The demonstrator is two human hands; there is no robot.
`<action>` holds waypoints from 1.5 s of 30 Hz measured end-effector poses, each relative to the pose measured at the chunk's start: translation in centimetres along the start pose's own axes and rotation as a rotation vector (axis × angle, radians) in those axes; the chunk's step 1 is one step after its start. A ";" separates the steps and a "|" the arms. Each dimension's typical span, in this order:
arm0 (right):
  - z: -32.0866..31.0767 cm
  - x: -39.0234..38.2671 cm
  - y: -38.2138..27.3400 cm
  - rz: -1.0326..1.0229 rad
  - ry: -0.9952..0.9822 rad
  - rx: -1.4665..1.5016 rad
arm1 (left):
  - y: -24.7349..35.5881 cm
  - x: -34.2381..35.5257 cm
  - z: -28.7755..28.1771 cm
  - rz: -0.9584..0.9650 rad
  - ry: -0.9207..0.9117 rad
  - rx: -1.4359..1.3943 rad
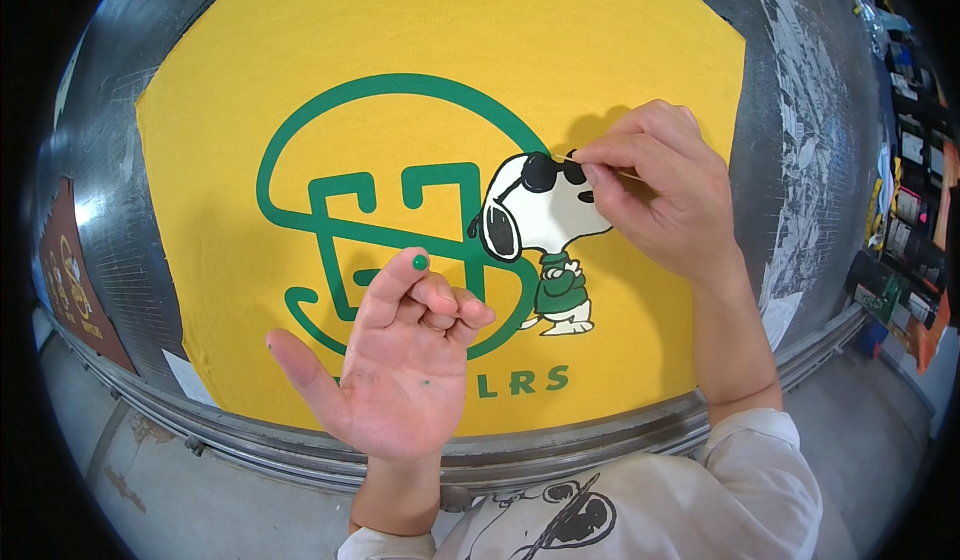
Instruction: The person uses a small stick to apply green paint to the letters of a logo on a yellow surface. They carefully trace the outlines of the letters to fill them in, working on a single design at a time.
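A yellow cloth panel (pixel 300 80) lies flat on a grey metal table (pixel 110 140). It bears a green round emblem (pixel 370 200) and a white cartoon dog with dark glasses (pixel 535 225). My right hand (pixel 660 195) pinches a thin pointed tool at the dog's glasses, fingers closed on it. My left hand (pixel 405 355) hovers palm-up over the lower part of the emblem, thumb spread, middle fingers curled. A small green scrap (pixel 420 262) sticks to its raised fingertip.
A dark brown printed piece (pixel 70 280) lies at the table's left edge. White paper scraps (pixel 800 110) cover the table to the right of the cloth. Shelves with coloured items (pixel 910 200) stand at far right. Grey floor shows below the table rim (pixel 250 450).
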State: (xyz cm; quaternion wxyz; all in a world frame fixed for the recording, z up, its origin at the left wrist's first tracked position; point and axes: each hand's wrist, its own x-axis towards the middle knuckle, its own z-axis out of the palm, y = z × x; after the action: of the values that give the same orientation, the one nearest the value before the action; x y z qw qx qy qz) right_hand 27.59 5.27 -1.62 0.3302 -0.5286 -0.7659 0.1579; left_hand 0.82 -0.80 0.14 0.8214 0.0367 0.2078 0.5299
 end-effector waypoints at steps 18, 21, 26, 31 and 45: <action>0.7 -0.1 0.1 -0.003 0.051 0.020 | 0.0 0.0 0.1 0.000 0.024 0.015; 0.5 -0.1 0.0 0.010 0.044 0.026 | 0.0 0.0 0.1 -0.004 0.021 0.012; 0.6 -0.1 0.0 0.006 0.045 0.024 | 0.0 0.0 0.1 -0.004 0.019 0.015; 0.7 -0.1 0.0 0.006 0.048 0.015 | -0.1 0.1 0.1 0.001 0.030 0.027; 0.6 -0.2 -0.1 0.012 0.110 0.071 | -0.1 -0.1 -0.1 -0.080 -0.020 -0.048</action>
State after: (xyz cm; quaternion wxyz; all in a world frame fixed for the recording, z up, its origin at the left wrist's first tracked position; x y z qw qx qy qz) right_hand 27.13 5.08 -2.09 0.3893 -0.5290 -0.7374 0.1575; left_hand 0.83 -0.88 0.08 0.8447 0.0138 0.1881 0.5010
